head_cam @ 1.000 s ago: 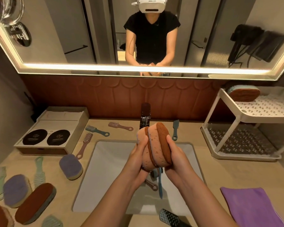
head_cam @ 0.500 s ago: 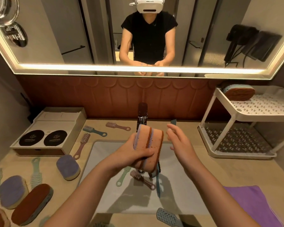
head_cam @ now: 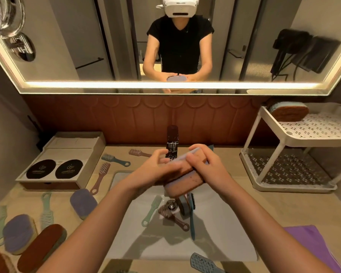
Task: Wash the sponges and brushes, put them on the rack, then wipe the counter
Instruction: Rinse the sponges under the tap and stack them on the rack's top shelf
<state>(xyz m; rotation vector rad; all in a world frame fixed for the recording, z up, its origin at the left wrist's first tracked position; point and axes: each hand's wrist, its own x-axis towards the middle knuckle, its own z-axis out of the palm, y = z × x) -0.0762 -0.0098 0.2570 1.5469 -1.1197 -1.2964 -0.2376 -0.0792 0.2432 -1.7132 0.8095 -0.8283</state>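
Sponges point(head_cam: 185, 181) seemingly clasped between fingers point(head_cam: 195, 159)

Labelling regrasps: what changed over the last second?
Right grip let go of the sponge pair half a second ago, then closed over its top again. Left grip held throughout, tipping the pair from upright to nearly flat. Brushes in the sink, rack sponge and purple cloth unmoved.

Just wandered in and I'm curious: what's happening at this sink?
A person grips brown-and-lilac oval sponges between the left hand and right hand above the white sink, near the dark tap. In the basin lie small plastic brushes. One brown sponge sits on the white perforated rack; more sponges and brushes lie on the beige counter.
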